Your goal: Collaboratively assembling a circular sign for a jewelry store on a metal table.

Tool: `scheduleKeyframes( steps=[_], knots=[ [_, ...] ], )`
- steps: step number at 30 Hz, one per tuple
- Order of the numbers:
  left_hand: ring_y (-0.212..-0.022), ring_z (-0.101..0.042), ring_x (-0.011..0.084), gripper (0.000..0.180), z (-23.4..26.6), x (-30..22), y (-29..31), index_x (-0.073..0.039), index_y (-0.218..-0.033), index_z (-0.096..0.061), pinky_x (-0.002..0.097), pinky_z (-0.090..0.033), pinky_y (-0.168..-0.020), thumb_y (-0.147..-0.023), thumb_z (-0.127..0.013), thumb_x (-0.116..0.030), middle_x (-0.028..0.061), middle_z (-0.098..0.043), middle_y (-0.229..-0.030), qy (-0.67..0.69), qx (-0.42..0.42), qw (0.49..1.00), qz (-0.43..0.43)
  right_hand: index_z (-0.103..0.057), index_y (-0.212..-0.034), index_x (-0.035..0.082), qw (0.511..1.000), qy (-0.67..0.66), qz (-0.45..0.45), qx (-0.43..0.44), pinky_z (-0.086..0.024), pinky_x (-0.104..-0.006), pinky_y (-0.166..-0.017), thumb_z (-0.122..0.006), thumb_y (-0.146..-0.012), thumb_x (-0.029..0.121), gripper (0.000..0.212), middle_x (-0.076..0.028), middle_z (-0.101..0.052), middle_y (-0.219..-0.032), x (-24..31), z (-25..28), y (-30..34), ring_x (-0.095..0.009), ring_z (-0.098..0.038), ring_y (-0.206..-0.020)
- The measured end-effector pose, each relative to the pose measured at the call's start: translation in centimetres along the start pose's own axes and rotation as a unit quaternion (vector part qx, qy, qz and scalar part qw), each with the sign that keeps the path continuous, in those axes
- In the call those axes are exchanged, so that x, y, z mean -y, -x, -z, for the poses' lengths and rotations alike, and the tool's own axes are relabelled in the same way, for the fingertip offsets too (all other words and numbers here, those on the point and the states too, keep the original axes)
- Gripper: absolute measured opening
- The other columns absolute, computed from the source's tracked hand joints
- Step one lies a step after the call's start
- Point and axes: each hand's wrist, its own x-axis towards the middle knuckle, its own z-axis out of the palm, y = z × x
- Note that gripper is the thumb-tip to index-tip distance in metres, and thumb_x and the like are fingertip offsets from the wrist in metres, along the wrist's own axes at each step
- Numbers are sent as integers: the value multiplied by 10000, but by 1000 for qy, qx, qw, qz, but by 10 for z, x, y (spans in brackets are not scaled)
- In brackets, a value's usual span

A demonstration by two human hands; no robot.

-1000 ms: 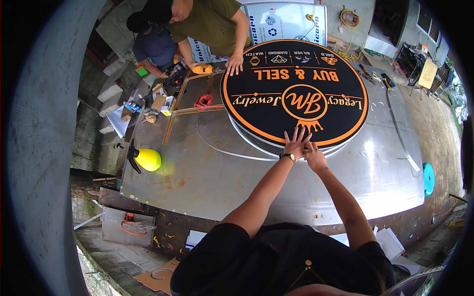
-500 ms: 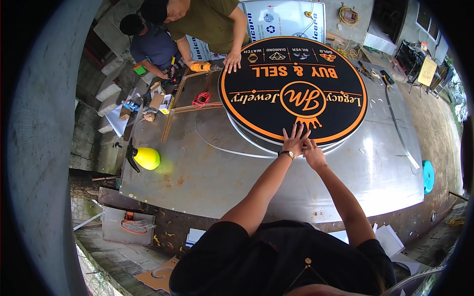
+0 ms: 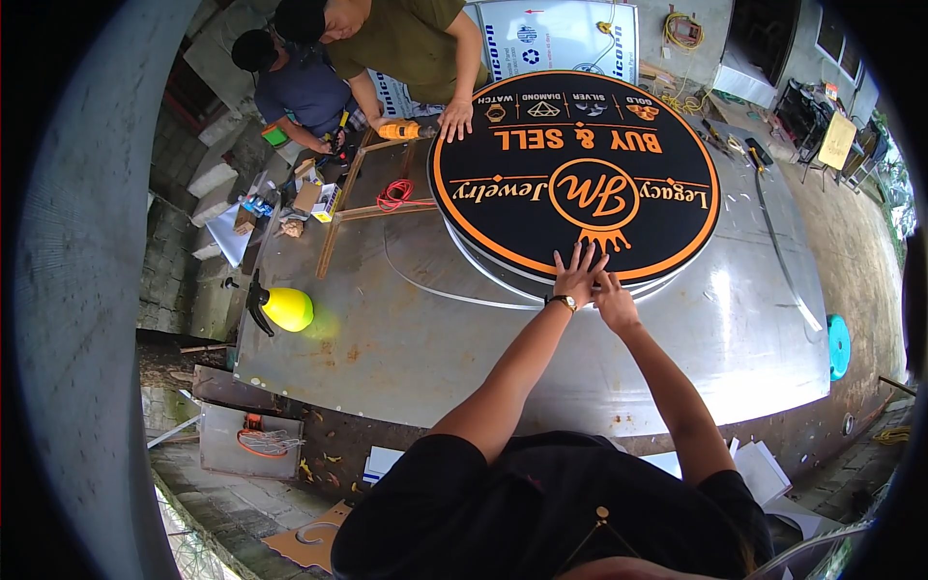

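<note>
A large round black sign (image 3: 522,217) with an orange border lies face up, its lettering upside down to me. My left hand (image 3: 577,275), with a wristwatch (image 3: 563,302) at the wrist, presses flat on its near edge, fingers spread. Close against it, my right hand (image 3: 614,302) rests at the rim, fingers reaching forward and partly overlapped by the left hand. Across from me, a co-worker in an olive shirt (image 3: 416,43) holds a yellow power drill (image 3: 401,130) to the sign's side and lays the other hand (image 3: 455,120) on its top.
The sign rests on a metal sheet-topped table (image 3: 387,372). A yellow spray bottle (image 3: 288,309), a rusty frame (image 3: 338,232) and a coiled red cord (image 3: 395,195) are at the left. A second co-worker (image 3: 300,97) crouches beyond. Tools (image 3: 754,155) and a long strip (image 3: 778,251) lie right.
</note>
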Motion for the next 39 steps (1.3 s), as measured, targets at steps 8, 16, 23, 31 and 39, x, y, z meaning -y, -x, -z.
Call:
scheduleKeyframes(
  steps=[8,16,23,31,39],
  knots=[
    [-1474,-55,311,764,4,0,2,-367,-1506,-185,709,-95,-1086,-860,-571,-497,36,-53,-1609,-8,-16,1000,1,-730,-896,91,1000,-2,-5,3,-587,-292,-812,-626,-808,107,137,-51,-489,-1151,0,-1,-2,-205,-491,-1159],
    [-1473,-55,316,718,14,-1,6,-353,-1512,-170,708,-102,-1087,-908,-556,-389,47,-46,-1610,2,10,1000,0,-729,-888,92,1000,4,6,-20,-597,-290,-786,-623,-815,115,131,-47,-490,-1148,0,-1,-1,-200,-494,-1155],
    [-1472,-56,323,737,12,0,5,-355,-1513,-161,713,-107,-1082,-899,-564,-412,49,-45,-1609,0,9,1000,0,-726,-886,79,1000,-4,1,-14,-599,-294,-779,-627,-812,113,128,-49,-490,-1138,2,0,-2,-201,-494,-1154],
    [-1472,-61,320,753,9,0,4,-364,-1507,-176,717,-122,-1077,-879,-586,-429,48,-51,-1609,1,3,1000,-1,-731,-886,91,1000,11,6,-16,-586,-277,-803,-626,-808,109,132,-57,-494,-1153,1,1,-1,-203,-497,-1150],
    [-1471,-70,317,763,6,0,3,-367,-1509,-165,711,-119,-1082,-877,-581,-460,41,-48,-1610,-6,-1,1000,0,-733,-885,98,1000,7,10,-21,-589,-290,-786,-623,-804,97,137,-62,-502,-1140,0,-2,-1,-213,-495,-1142]
  ],
)
